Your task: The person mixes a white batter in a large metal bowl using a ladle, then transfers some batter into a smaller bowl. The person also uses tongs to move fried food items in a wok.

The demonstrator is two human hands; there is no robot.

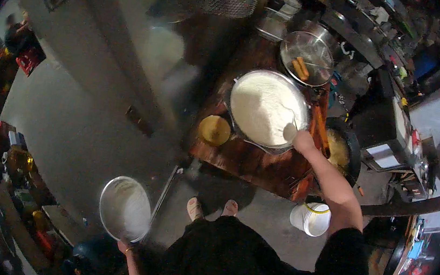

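Observation:
In my left hand (125, 245), held low at the left, is a metal bowl (125, 209) by its rim, with some white stuff inside. My right hand (304, 142) is at the near right rim of a wide metal basin (266, 147), closed around what looks like a thin utensil whose form is unclear. Pale creamy dough or batter (266, 102) nearly fills the basin. It stands on a dark wooden table (253, 165). Left of the basin lies a round yellowish-brown thing (214, 130), its kind unclear.
Behind the basin, a round metal strainer or rack (316, 46) bears golden-brown fried sticks (301, 68). A dark wok (355, 153) with yellowish contents is right of the table. A white bucket (308, 219) stands on the floor near my feet. Another person (16, 35) is at the far left.

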